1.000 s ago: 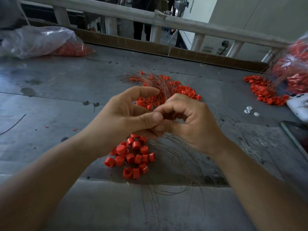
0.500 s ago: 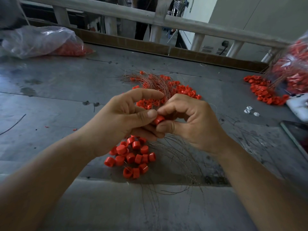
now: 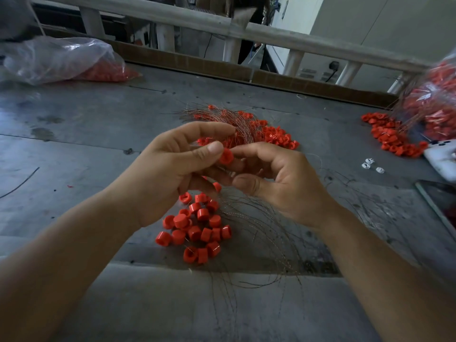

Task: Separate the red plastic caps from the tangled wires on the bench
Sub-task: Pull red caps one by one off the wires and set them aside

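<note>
My left hand (image 3: 170,169) pinches a red cap (image 3: 226,156) between its thumb and fingers, above the middle of the grey bench (image 3: 74,149). My right hand (image 3: 278,178) is just to its right, fingers loosely curled; its fingertips touch the cap, and I cannot tell whether it holds a wire. Below my hands lies a pile of loose red caps (image 3: 197,225). Bare thin wires (image 3: 259,233) spread out to the right of that pile. Behind my hands sits a tangle of wires with caps still on them (image 3: 249,127).
A clear bag of red caps (image 3: 61,58) lies at the far left. At the far right is another bag (image 3: 436,104) with a heap of caps (image 3: 392,137) before it. A white device (image 3: 441,156), small white parts (image 3: 370,165) and a dark tablet (image 3: 441,201) lie right. A railing (image 3: 246,28) runs behind.
My hands have drawn slightly apart and risen. The red cap, hidden a second ago, now shows at my left thumb tip. My right hand has loosened its fingers.
</note>
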Action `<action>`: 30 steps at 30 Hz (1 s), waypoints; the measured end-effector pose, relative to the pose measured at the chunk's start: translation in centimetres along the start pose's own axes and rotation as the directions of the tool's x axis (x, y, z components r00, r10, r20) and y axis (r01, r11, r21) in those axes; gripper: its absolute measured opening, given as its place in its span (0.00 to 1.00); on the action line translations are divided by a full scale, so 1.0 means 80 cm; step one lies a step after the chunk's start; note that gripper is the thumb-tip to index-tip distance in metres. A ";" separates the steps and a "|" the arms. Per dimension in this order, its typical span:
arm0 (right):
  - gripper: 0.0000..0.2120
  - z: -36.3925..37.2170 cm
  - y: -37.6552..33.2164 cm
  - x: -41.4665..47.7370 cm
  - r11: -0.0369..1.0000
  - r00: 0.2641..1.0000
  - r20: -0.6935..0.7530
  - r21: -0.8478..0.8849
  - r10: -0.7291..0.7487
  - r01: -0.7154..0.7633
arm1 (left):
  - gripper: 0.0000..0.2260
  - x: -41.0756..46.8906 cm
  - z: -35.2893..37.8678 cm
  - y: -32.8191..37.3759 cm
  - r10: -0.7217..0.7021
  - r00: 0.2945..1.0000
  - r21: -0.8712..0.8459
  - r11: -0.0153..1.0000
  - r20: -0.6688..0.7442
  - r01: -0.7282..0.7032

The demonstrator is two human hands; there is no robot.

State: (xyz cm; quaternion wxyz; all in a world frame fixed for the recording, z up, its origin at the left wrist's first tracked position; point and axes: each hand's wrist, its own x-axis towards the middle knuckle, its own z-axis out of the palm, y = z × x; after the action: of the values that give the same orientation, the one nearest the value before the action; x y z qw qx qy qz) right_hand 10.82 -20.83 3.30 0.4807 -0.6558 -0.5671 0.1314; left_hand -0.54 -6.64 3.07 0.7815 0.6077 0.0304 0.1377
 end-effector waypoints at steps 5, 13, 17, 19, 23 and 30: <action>0.04 -0.006 0.002 0.002 0.998 0.995 -0.075 0.014 0.061 -0.060 | 0.09 0.002 -0.004 0.002 0.017 1.000 -0.068 0.998 0.005 -0.017; 0.07 -0.004 0.003 0.001 0.992 0.993 0.002 -0.060 0.115 -0.115 | 0.04 0.000 -0.004 0.002 0.039 0.999 -0.038 0.999 -0.007 -0.039; 0.04 -0.015 0.004 0.002 0.978 0.993 -0.050 -0.174 0.105 -0.113 | 0.07 0.001 -0.006 0.004 0.065 0.981 0.185 0.982 -0.183 -0.031; 0.04 -0.018 0.005 0.002 0.965 0.992 -0.047 -0.232 0.114 -0.122 | 0.08 0.001 -0.009 0.006 0.095 0.969 0.327 0.945 -0.229 -0.015; 0.04 -0.020 0.009 0.002 0.939 0.993 -0.032 -0.322 0.114 -0.118 | 0.10 0.003 -0.014 0.004 0.170 0.942 0.563 0.826 -0.288 0.023; 0.03 -0.019 0.017 0.004 0.869 0.987 0.093 -0.490 0.133 -0.071 | 0.14 0.004 -0.015 -0.004 0.059 0.983 0.803 0.587 -0.175 0.107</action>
State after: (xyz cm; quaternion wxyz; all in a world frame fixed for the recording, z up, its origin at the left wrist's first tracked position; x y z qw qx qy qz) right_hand 12.90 -21.14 3.11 0.2574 -0.7750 -0.5749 0.0508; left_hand -0.46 -5.51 2.51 0.4152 0.8806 0.1693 0.1533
